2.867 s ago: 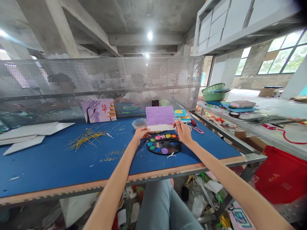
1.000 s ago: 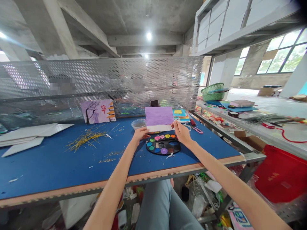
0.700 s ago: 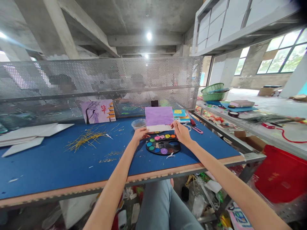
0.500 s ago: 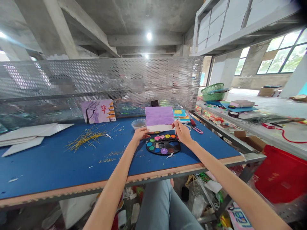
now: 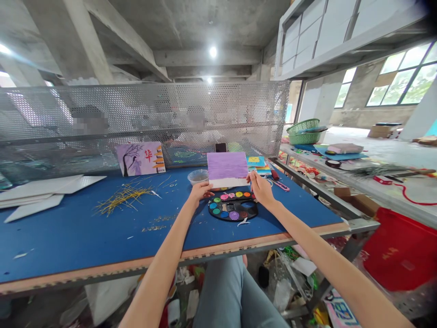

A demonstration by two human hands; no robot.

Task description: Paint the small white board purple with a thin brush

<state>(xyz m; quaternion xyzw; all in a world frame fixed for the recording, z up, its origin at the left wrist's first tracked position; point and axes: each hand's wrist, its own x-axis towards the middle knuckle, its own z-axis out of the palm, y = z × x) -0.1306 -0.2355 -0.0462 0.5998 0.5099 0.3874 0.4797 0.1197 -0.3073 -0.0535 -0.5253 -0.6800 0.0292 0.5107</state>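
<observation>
Between my two hands a board painted purple (image 5: 227, 166), with an unpainted white strip along its bottom, is held up tilted toward me. My left hand (image 5: 201, 190) grips its lower left corner, and my right hand (image 5: 258, 186) pinches the lower right edge. Just below the board lies a black paint palette (image 5: 251, 214) with round wells of several colours, partly covered by my right hand. A clear plastic bowl (image 5: 193, 175) stands behind my left hand. Leaning on the mesh screen at the left is a finished-looking picture (image 5: 139, 159) with a dark tree, a figure and a red character.
Yellow sticks (image 5: 124, 199) lie scattered on the blue table (image 5: 92, 241), with white boards (image 5: 41, 193) stacked at far left. A perforated metal screen (image 5: 136, 109) closes the back, a phone (image 5: 221, 147) before it. A pink cutter (image 5: 282, 186) lies right; green baskets (image 5: 303, 138) sit on a side shelf.
Almost nothing differs. Both hands keep the purple board in the same place, and the whole view has shifted only very slightly.
</observation>
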